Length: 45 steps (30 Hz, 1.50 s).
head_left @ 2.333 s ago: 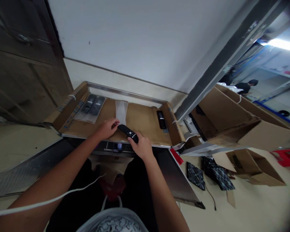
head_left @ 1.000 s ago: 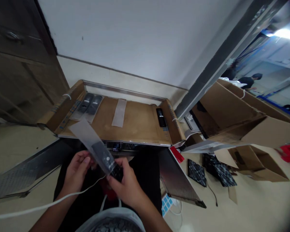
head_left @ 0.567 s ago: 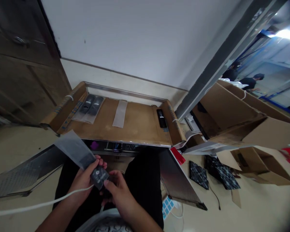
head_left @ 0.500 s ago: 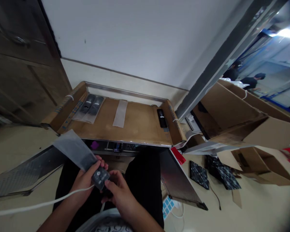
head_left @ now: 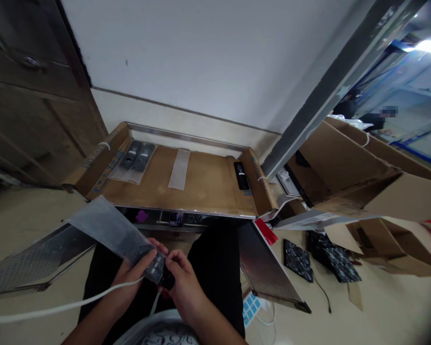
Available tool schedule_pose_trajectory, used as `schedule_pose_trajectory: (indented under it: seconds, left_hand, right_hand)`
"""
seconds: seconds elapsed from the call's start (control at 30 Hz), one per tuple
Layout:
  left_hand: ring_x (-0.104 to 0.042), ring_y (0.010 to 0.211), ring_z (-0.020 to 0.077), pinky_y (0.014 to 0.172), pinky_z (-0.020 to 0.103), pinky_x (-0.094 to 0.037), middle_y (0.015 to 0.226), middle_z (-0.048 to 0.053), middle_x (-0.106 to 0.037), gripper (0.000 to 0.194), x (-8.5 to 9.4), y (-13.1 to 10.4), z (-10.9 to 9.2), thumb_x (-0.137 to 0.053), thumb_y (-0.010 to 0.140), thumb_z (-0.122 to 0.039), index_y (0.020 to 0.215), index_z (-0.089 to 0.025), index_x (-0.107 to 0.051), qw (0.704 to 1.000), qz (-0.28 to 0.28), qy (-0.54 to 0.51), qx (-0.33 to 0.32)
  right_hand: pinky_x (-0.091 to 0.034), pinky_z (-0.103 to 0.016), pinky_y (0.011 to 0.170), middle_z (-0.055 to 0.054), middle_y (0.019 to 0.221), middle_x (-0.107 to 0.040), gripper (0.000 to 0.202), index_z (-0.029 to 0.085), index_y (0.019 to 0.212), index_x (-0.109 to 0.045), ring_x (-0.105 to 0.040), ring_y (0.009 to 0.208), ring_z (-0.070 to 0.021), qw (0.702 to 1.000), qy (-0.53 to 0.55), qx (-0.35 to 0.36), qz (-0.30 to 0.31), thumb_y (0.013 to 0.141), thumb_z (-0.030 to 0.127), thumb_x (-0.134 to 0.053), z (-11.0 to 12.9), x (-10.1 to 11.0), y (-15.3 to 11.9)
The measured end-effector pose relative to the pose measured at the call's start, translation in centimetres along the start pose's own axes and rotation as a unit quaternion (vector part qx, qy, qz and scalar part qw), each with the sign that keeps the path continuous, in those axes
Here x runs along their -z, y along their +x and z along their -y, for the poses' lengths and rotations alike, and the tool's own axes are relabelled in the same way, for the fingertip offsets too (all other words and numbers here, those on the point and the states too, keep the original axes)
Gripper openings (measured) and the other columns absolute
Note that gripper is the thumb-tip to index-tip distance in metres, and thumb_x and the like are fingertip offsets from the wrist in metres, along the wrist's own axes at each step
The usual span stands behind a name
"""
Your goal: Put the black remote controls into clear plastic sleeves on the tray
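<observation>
My left hand is closed around a black remote that lies partly inside a translucent plastic sleeve. The sleeve's flat end extends up and to the left. At the remote's lower right end, my right hand pinches the edge of the sleeve and remote. On the cardboard-lined tray in front of me, two sleeved remotes lie side by side at the left. A flat sleeve rests near the middle, and a bare black remote lies at the right.
A white cable crosses at lower left. Metal mesh panels flank my legs. Cardboard boxes, dark patterned packs and a power cord are at the right. People are in the far right background.
Both hands have shifted slightly right and down with the remote. The sleeve now extends farther from my left hand, and the remote's end is tilted lower.
</observation>
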<state>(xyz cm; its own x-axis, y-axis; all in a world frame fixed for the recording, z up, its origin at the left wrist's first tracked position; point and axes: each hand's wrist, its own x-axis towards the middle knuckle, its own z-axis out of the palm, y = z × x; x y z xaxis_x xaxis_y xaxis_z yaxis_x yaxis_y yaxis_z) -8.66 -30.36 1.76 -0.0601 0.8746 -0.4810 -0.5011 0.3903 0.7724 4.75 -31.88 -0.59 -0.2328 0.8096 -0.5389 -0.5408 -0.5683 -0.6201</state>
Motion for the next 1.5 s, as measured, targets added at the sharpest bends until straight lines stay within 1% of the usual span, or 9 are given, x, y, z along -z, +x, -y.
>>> schedule_pose_trajectory:
  seconds: [0.1, 0.33, 0.5, 0.63, 0.8, 0.93, 1.07, 1.3, 1.5]
  left_hand:
    - [-0.073, 0.094, 0.0276, 0.079, 0.033, -0.061, 0.097, 0.009, -0.076, 0.05, 0.2, 0.1, -0.7, -0.091, 0.064, -0.043, 0.1, -0.016, -0.067, 1.0, -0.002, -0.025, -0.001]
    - [-0.071, 0.107, 0.0305, 0.091, 0.037, -0.059, 0.109, 0.012, -0.076, 0.05, 0.4, 0.5, -0.9, -0.087, 0.069, -0.047, 0.105, -0.015, -0.07, 0.999, -0.031, -0.02, -0.021]
    - [-0.069, 0.113, 0.0308, 0.101, 0.038, -0.055, 0.114, 0.012, -0.076, 0.055, 0.0, 0.5, 0.3, -0.086, 0.068, -0.051, 0.107, -0.015, -0.071, 0.998, -0.034, 0.045, -0.041]
    - [-0.069, 0.113, 0.0306, 0.104, 0.039, -0.054, 0.114, 0.012, -0.076, 0.061, -0.1, 0.7, 1.0, -0.087, 0.066, -0.053, 0.11, -0.015, -0.07, 0.998, -0.038, 0.049, -0.021]
    - [-0.072, 0.107, 0.0309, 0.098, 0.04, -0.057, 0.106, 0.009, -0.078, 0.049, 0.7, 1.0, 1.7, -0.088, 0.066, -0.043, 0.104, -0.016, -0.072, 0.992, -0.114, 0.055, 0.005]
    - [-0.073, 0.102, 0.0306, 0.096, 0.039, -0.057, 0.097, 0.007, -0.079, 0.038, 1.5, 1.1, 1.9, -0.087, 0.069, -0.034, 0.1, -0.017, -0.073, 0.988, -0.141, 0.066, 0.007]
    - [-0.073, 0.101, 0.0312, 0.094, 0.039, -0.058, 0.094, 0.008, -0.078, 0.028, 1.6, 0.8, 1.5, -0.084, 0.072, -0.028, 0.095, -0.016, -0.074, 0.983, -0.174, 0.061, 0.011]
    - [-0.072, 0.103, 0.033, 0.095, 0.041, -0.058, 0.088, 0.008, -0.078, 0.026, 1.1, 0.4, 1.2, -0.085, 0.071, -0.031, 0.09, -0.017, -0.074, 0.981, -0.176, 0.077, 0.011]
    - [-0.069, 0.114, 0.0318, 0.098, 0.038, -0.057, 0.109, 0.01, -0.077, 0.045, 1.5, 0.8, 1.7, -0.086, 0.07, -0.042, 0.105, -0.017, -0.073, 0.994, -0.094, 0.05, -0.006]
  right_hand:
    - [-0.04, -0.02, 0.045, 0.004, 0.083, -0.058, 0.039, 0.024, 0.08, -0.047, -0.053, 0.062, -0.0122, 0.999, -0.025, 0.01, -0.033, 0.07, 0.049, -0.076, 0.1, 0.3, 0.1]
    - [-0.042, -0.022, 0.061, 0.003, 0.077, -0.054, 0.028, 0.022, 0.075, -0.051, -0.048, 0.07, -0.0128, 0.974, -0.124, 0.157, -0.103, 0.075, 0.043, -0.069, 1.8, 1.0, 0.5]
    - [-0.036, -0.022, 0.05, 0.006, 0.068, -0.05, 0.038, 0.026, 0.08, -0.045, -0.045, 0.057, -0.0129, 0.986, -0.041, 0.09, -0.136, 0.07, 0.051, -0.071, 1.3, 1.9, 1.2]
    - [-0.037, -0.022, 0.048, 0.002, 0.082, -0.062, 0.041, 0.026, 0.08, -0.042, -0.054, 0.061, -0.0144, 0.985, 0.006, 0.083, -0.15, 0.065, 0.05, -0.072, 0.8, 2.0, 1.5]
    - [-0.043, -0.023, 0.05, 0.001, 0.08, -0.063, 0.038, 0.026, 0.081, -0.044, -0.058, 0.062, -0.015, 0.985, 0.044, 0.049, -0.158, 0.065, 0.046, -0.073, 0.6, 2.2, 1.7]
    - [-0.053, -0.027, 0.064, 0.0, 0.079, -0.064, 0.041, 0.023, 0.079, -0.051, -0.064, 0.07, -0.0153, 0.986, 0.029, 0.027, -0.162, 0.067, 0.049, -0.079, 0.3, 3.1, 1.8]
    - [-0.054, -0.028, 0.063, 0.001, 0.069, -0.062, 0.052, 0.02, 0.075, -0.054, -0.062, 0.063, -0.0137, 0.989, -0.044, 0.013, -0.139, 0.059, 0.056, -0.088, 0.0, 3.8, 1.8]
    - [-0.045, -0.022, 0.046, 0.003, 0.06, -0.056, 0.054, 0.018, 0.07, -0.058, -0.051, 0.049, -0.0091, 0.981, -0.112, 0.028, -0.153, 0.052, 0.06, -0.088, -0.1, 3.9, 2.1]
    - [-0.034, -0.019, 0.04, 0.001, 0.062, -0.059, 0.048, 0.021, 0.07, -0.052, -0.049, 0.048, -0.0099, 0.981, -0.107, 0.045, -0.155, 0.057, 0.056, -0.083, -0.2, 4.0, 2.1]
